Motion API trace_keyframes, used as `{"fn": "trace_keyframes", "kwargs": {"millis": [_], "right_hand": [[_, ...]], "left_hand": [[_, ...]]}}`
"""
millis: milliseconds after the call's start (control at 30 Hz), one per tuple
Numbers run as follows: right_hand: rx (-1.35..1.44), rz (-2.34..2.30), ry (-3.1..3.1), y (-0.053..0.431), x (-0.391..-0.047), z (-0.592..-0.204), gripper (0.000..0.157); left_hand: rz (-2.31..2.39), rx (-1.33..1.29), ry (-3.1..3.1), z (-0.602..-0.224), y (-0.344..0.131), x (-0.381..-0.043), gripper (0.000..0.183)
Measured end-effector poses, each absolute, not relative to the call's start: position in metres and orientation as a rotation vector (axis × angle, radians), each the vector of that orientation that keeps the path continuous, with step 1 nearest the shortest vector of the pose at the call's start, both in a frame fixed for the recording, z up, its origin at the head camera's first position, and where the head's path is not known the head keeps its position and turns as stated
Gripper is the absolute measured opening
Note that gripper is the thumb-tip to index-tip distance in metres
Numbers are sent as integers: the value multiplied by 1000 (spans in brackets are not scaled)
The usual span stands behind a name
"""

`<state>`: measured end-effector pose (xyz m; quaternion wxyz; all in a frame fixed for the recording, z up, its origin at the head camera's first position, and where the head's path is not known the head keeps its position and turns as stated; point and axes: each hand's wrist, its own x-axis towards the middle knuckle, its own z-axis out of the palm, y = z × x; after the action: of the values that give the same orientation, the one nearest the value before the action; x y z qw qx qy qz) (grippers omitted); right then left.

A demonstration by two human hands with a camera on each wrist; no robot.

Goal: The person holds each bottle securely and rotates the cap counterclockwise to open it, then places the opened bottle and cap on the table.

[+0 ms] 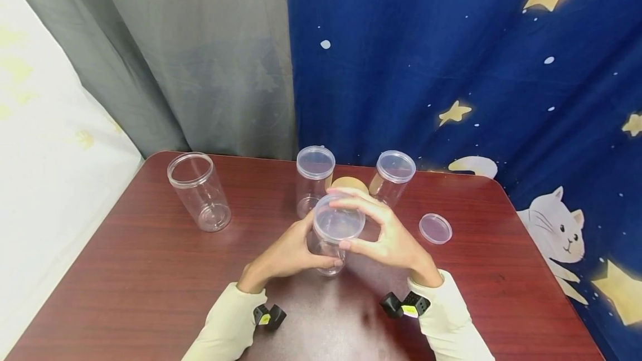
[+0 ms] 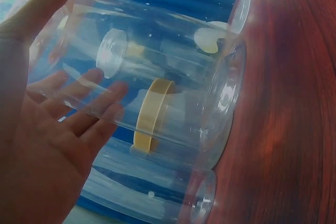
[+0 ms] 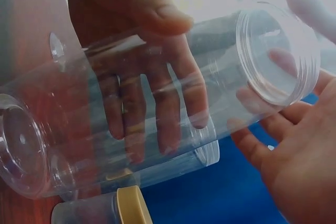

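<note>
A clear plastic jar (image 1: 328, 263) stands upright on the table, with a translucent lid (image 1: 340, 222) over its mouth. My left hand (image 1: 293, 247) grips the jar's body from the left, fingers behind and thumb in front. In the right wrist view, that left hand (image 3: 149, 72) shows through the clear wall. My right hand (image 1: 388, 233) holds the lid at its rim, thumb at the near side and fingers at the far side. In the right wrist view, the right hand (image 3: 310, 150) surrounds the threaded neck. How tightly the lid sits, I cannot tell.
An uncovered clear jar (image 1: 200, 194) stands at the back left. Behind the hands are two jars with translucent lids (image 1: 315, 162) (image 1: 395, 166) and a jar with a tan lid (image 1: 351, 184). One loose lid (image 1: 435, 228) lies on the table at right. Curtains hang behind the table.
</note>
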<state>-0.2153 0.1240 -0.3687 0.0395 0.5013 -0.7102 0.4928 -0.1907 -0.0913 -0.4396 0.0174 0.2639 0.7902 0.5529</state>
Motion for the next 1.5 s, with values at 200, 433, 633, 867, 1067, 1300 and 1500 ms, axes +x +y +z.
{"fn": "trace_keyframes", "kwargs": {"millis": [200,433,633,867,1067,1300,1500], "right_hand": [[1644,1553,-2116,127,-218,-370,50],[1692,1551,-2118,129,-217,-369,51],[1477,1448,-2173,129,-210,-367,58],[1027,1051,-2216,118,-189,-364,69],[770,843,-2384,105,-173,-360,84],[712,852,-2417,96,-165,-360,80],[741,862,-2383,95,-166,-362,71]], "left_hand": [[1700,852,2439,-440,-91,-190,97],[1692,838,2469,-440,-89,-189,96],[1727,814,2497,-439,-89,-191,93],[1732,772,2523,-438,-88,-191,90],[1711,743,2554,-439,-88,-191,89],[1742,745,2525,-441,-89,-190,90],[1738,756,2517,-440,-89,-190,90]]}}
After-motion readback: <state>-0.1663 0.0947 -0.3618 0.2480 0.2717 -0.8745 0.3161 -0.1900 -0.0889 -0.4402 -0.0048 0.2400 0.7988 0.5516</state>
